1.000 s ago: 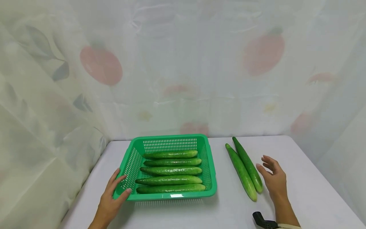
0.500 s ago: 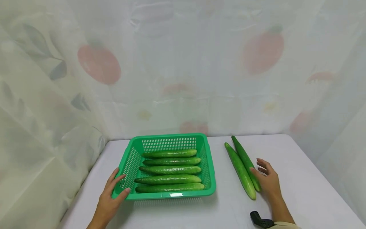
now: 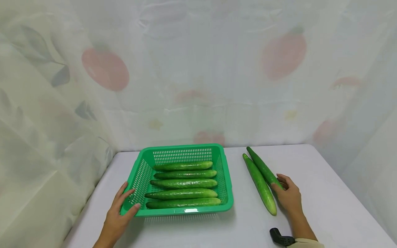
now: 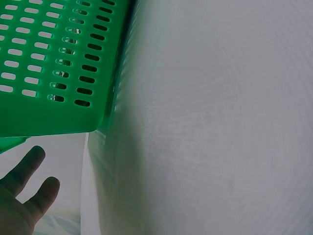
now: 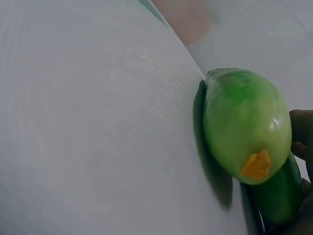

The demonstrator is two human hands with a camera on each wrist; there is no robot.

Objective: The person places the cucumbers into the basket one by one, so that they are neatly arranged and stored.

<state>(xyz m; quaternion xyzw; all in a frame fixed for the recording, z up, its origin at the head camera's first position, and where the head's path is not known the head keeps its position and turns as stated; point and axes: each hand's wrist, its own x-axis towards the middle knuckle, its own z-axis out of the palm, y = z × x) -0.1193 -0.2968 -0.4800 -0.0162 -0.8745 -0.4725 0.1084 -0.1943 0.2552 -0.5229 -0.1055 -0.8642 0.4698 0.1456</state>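
Note:
My right hand (image 3: 289,198) grips the near end of a dark green cucumber (image 3: 263,167), thumb on its left side and fingers on its right. Just left of it lies a second, lighter cucumber (image 3: 260,184); its blunt end with a yellow blossom scar looms large in the right wrist view. At the near left corner of a green plastic basket (image 3: 186,210), my left hand (image 3: 116,215) spreads its straight fingers over the rim, with the thumb at the front edge. Inside the basket several cucumbers (image 3: 184,183) lie crosswise in a row.
Everything stands on a white-covered table (image 3: 248,227). Behind it hangs a pale curtain (image 3: 192,86) with fruit prints, which also closes in the left and right sides. A black device (image 3: 280,237) is worn at the right wrist.
My right hand has come left and down onto the right-hand cucumber and taken hold of it. That cucumber's far tip has shifted slightly left. The left hand has stayed at the basket.

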